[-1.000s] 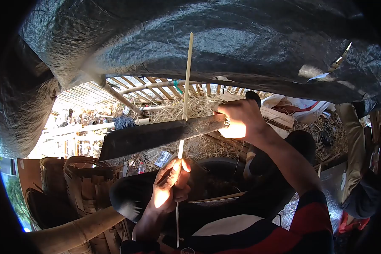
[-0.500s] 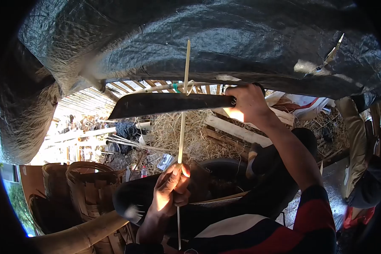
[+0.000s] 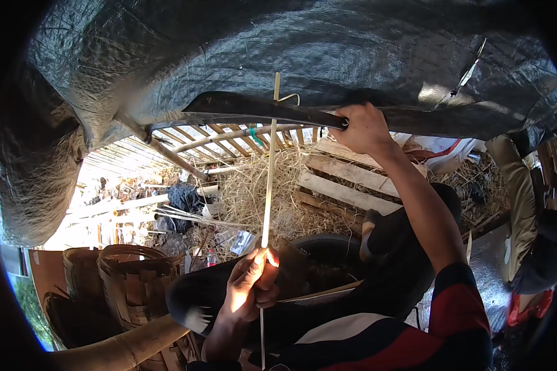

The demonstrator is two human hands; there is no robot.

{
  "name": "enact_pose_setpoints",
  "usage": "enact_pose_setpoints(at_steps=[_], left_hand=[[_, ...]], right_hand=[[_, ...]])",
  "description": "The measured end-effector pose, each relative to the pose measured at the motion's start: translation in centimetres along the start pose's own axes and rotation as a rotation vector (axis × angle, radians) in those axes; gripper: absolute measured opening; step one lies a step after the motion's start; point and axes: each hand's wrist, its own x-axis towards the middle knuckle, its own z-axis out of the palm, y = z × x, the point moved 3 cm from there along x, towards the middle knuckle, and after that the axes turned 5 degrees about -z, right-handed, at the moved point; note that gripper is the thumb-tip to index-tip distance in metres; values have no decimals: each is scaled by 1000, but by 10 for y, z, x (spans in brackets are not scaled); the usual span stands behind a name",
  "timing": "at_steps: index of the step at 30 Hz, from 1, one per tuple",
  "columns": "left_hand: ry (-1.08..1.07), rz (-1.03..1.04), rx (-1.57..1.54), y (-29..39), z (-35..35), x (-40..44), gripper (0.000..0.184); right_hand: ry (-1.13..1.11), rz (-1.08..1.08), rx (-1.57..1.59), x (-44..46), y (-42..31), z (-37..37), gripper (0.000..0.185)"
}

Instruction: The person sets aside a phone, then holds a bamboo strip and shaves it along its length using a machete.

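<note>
Left hand [image 3: 244,284] pinched narrow on the pale strip [image 3: 270,179] — most of the strip stands near-upright above your fist. Right hand [image 3: 366,128] is closed round the handle end of the big knife [image 3: 235,106], blade crossing the strip near its top. Strip looks light, springy, maybe splintery: hold it low, fingers off the edges. Knife looks heavy, stiff — handle only. Versus the earlier frame, your blade and the thin curl [image 3: 289,95] sit higher.

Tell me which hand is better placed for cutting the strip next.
Likely the right hand: it holds the blade, which crosses the strip near its top. The left hand holds the strip lower.
</note>
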Motion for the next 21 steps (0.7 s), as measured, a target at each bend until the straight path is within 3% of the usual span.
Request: enact_pose_setpoints(at_steps=[8,17,19,21], left_hand=[[-1,-7,-22,3,-1,3,23],[12,-15,-64,8,3,7,23],[91,3,-63,7,3,8,24],[72,13,-44,9,4,8,24]], right_hand=[[-42,83,14,16,11,-2,40],[25,16,60,23,12,3,36],[-145,42,115,16,-5,-5,34],[-157,-14,109,14,-7,-1,33]])
